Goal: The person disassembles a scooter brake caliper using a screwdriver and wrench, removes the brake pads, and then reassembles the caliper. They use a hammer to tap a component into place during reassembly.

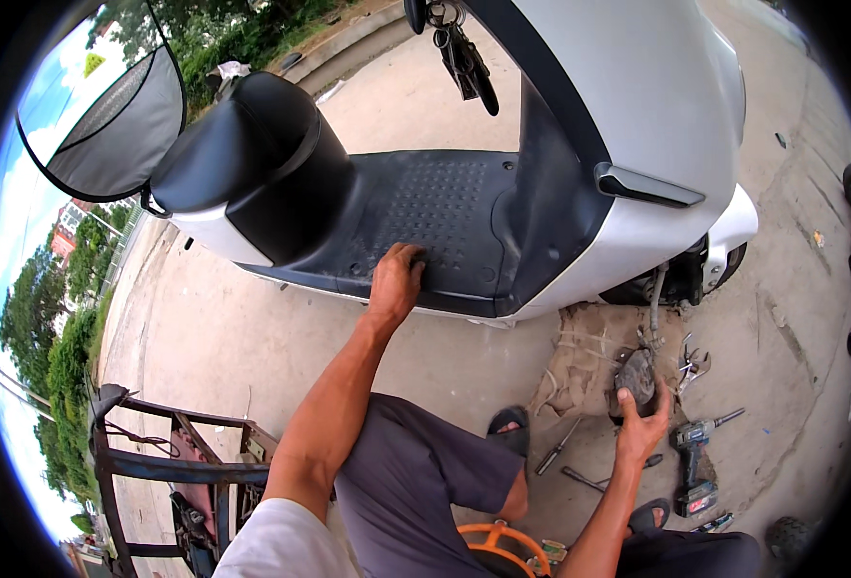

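Note:
A white scooter (628, 87) with a black seat stands in front of me. My left hand (398, 279) rests at the near edge of its black ribbed footboard (435, 207), fingers bent and pressed together against it. Low on the right, my right hand (643, 424) grips a dark, dirty, rounded metal part (636, 376) between thumb and fingers. The part is over a worn brown cloth sack (580, 352). From above it a greyish hose (657, 294) runs up toward the scooter's front wheel area. What lies under the part is hidden.
A cordless power tool (692, 453) lies right of my right hand, with pliers-like tools (693, 364) beside the sack. A screwdriver (558, 446) lies near my sandal (509, 431). A rusty metal frame (175, 467) stands at left; an orange ring-shaped object (503, 539) sits between my legs.

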A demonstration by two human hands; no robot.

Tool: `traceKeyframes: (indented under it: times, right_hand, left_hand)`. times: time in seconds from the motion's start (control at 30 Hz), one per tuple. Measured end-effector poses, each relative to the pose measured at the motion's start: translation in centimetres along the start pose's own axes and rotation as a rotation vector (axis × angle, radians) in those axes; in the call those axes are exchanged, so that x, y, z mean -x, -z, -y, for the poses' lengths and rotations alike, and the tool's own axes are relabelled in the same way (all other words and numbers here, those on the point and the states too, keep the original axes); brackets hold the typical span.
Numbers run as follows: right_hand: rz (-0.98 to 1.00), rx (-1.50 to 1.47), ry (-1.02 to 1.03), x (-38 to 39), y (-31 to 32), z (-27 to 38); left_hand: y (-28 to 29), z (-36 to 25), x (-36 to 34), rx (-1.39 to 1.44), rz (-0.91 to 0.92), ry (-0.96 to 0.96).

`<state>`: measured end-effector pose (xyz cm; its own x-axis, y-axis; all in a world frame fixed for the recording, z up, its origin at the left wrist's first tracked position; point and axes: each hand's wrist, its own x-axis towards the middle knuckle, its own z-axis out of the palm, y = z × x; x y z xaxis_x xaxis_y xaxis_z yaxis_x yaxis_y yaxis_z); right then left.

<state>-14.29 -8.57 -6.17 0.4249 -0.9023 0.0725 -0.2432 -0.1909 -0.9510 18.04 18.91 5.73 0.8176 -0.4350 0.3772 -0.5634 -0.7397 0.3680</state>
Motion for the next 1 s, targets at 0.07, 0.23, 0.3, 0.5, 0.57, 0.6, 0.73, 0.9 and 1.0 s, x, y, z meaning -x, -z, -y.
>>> traceKeyframes:
  times: [0.07,0.23,0.3,0.5,0.57,0.6,0.73,0.9,1.0]
  right_hand:
    - [-0.007,-0.010,-0.033,0.2,-0.1,-0.2]
    - [-0.010,-0.061,-0.087,-1.0,1.1,0.6]
    - [-0.009,0.087,-0.096,-0.9,0.6,0.8]
    - [0.003,-0.004,-0.138,-0.8,0.2,2.4]
    - [0.026,-0.115,-0.193,-0.3,1.4,3.8]
    - [0.066,-0.245,-0.229,0.2,1.5,5.0]
    - [0.162,-0.288,-0.281,2.7,1.1,7.0]
    - [0.227,-0.486,-0.183,3.6,2.5,6.3]
    - [0.162,-0.628,-0.352,2.6,6.5,3.5]
  left_hand:
    - [0.2,0.1,0.3,0.001,0.015,-0.039]
    - [-0.9,-1.6,-0.6,-0.189,0.111,-0.278]
    - [2.2,-4.8,0.2,-0.144,0.092,-0.218]
    - [4.7,-18.3,8.1,0.420,0.529,0.065]
    - [0.9,-20.7,10.2,0.665,0.639,0.101]
    - [-0.8,-21.1,10.6,0.705,0.675,0.191]
    - [-5.7,-21.6,10.7,1.146,0.806,0.615]
    - [-6.6,-23.2,9.3,1.289,0.894,0.768]
    - [-6.0,-24.2,9.3,1.234,0.844,0.732]
